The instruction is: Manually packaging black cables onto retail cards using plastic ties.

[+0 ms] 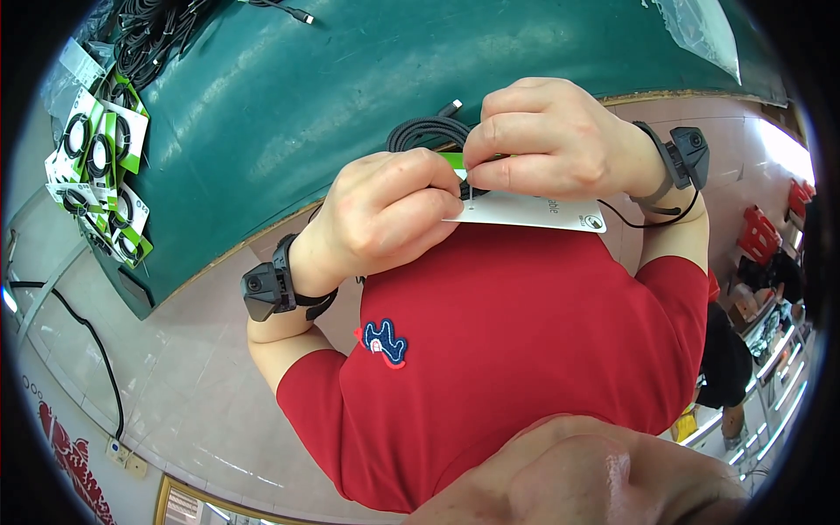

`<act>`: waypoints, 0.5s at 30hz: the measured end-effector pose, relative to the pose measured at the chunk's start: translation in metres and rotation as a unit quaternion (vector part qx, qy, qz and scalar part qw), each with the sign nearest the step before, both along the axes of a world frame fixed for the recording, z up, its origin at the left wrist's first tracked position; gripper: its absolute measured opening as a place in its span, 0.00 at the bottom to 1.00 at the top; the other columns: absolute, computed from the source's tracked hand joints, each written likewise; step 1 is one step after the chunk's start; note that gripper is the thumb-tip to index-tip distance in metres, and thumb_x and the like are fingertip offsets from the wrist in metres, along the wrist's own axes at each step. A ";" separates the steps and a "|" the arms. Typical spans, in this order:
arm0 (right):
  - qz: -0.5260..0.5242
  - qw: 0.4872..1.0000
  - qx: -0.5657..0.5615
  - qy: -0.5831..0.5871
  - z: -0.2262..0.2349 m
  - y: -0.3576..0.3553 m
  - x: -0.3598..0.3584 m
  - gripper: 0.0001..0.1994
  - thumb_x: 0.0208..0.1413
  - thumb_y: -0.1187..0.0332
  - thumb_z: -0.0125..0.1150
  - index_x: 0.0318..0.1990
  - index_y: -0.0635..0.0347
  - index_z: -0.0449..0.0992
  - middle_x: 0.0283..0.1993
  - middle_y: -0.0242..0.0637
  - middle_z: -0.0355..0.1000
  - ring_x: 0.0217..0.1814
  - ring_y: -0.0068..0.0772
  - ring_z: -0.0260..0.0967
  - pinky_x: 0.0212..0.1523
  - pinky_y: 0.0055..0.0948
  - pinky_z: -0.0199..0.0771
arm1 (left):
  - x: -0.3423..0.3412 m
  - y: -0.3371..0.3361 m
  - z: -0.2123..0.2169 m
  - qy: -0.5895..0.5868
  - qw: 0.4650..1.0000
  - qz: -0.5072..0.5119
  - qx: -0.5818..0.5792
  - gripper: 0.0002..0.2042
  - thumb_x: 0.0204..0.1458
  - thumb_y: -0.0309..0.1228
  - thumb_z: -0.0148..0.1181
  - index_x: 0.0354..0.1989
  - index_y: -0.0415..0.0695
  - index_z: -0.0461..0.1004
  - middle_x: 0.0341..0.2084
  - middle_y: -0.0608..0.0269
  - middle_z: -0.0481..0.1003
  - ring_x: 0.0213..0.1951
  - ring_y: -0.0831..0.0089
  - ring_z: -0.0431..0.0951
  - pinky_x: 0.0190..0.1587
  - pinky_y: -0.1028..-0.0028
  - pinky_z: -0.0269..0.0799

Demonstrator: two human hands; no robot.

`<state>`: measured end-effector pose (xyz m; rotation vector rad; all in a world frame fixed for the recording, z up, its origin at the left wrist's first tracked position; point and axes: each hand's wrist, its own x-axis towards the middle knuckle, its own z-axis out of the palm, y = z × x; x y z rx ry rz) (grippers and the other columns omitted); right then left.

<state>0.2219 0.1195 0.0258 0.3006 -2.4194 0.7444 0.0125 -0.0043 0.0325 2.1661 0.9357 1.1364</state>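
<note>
1. Holding a white backing card (534, 212) close in front of the red shirt (525, 350), near edge of the green counter (350, 87) just beyond.
2. Left hand (385, 210) curling nearly closed, fingers pinching the card's left end together with the coiled black cable (429, 133).
3. Right hand (547, 140) also closed down, fingertips pressing cable and card at the same spot, just right of the left hand and touching it.
4. Card's long axis running left to right, free end trailing right under the right wrist; coil sitting on the far side of both hands, plug tip pointing far-right.
5. Both hands equally near the meeting point of cable and card.
6. Lying far left on the counter: a stack of packed cable cards (101, 175), well apart.
7. Wearing 2 black wrist devices, 1 per wrist.
</note>
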 end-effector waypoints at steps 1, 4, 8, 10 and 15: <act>0.001 1.000 0.000 0.000 0.000 0.000 0.000 0.10 0.43 0.71 0.64 0.35 0.64 0.78 0.37 0.37 0.74 0.30 0.33 0.69 0.24 0.29 0.68 | 0.000 0.000 0.000 -0.001 1.000 0.000 0.000 0.11 0.32 0.19 0.69 0.25 0.40 0.73 0.28 0.60 0.73 0.26 0.66 0.77 0.24 0.71 0.73; 0.004 1.000 0.000 -0.006 0.002 0.001 -0.001 0.10 0.42 0.71 0.64 0.35 0.64 0.78 0.37 0.36 0.73 0.30 0.33 0.69 0.24 0.30 0.68 | 0.000 0.001 0.000 -0.004 1.000 0.002 0.000 0.11 0.32 0.19 0.69 0.25 0.40 0.73 0.28 0.60 0.73 0.26 0.66 0.77 0.24 0.71 0.73; -0.001 1.000 -0.007 -0.008 0.002 0.002 -0.002 0.10 0.42 0.71 0.64 0.34 0.64 0.77 0.36 0.36 0.73 0.30 0.34 0.69 0.25 0.30 0.68 | -0.001 0.003 0.002 0.002 1.000 0.009 -0.008 0.11 0.32 0.18 0.69 0.25 0.41 0.73 0.28 0.61 0.74 0.26 0.66 0.77 0.24 0.72 0.73; 0.002 1.000 -0.005 -0.010 0.002 0.003 -0.003 0.10 0.42 0.71 0.64 0.34 0.64 0.77 0.36 0.36 0.73 0.29 0.34 0.69 0.25 0.31 0.68 | -0.002 0.004 0.002 0.000 1.000 0.010 -0.022 0.11 0.32 0.18 0.70 0.25 0.41 0.74 0.29 0.62 0.74 0.25 0.66 0.77 0.24 0.72 0.73; 0.006 1.000 -0.015 -0.008 0.003 0.009 -0.004 0.08 0.44 0.73 0.65 0.33 0.63 0.77 0.37 0.36 0.74 0.29 0.35 0.68 0.25 0.32 0.68 | -0.006 0.011 0.004 -0.007 0.998 0.019 -0.061 0.12 0.32 0.18 0.71 0.25 0.42 0.75 0.29 0.63 0.75 0.27 0.66 0.77 0.26 0.72 0.74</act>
